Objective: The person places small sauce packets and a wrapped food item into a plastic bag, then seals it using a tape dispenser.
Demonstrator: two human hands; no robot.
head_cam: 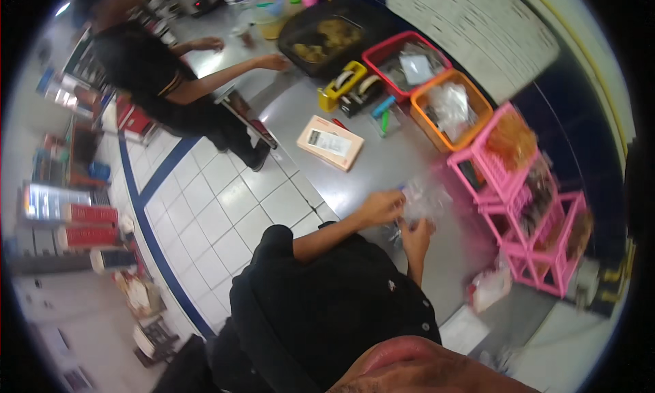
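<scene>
A crumpled clear plastic bag (423, 196) is held above the steel counter (353, 191) in front of my body. My left hand (381, 207) pinches its near left side with the fingertips, beside a small blue spot. On its lower edge my right hand (417, 234) has thumb and fingers closed. Blur hides the bag's opening and any contents. Farther along the counter, beyond my left hand, lies a pale pink box (330, 143) with a white printed label on top.
Tape dispensers (342, 86), a red basket (368, 55), an orange basket (417, 114) and stacked pink racks (494, 209) line the wall side. Beyond them stands a black tray (289, 32) of food. A co-worker (138, 60) in black stands at the counter's far left.
</scene>
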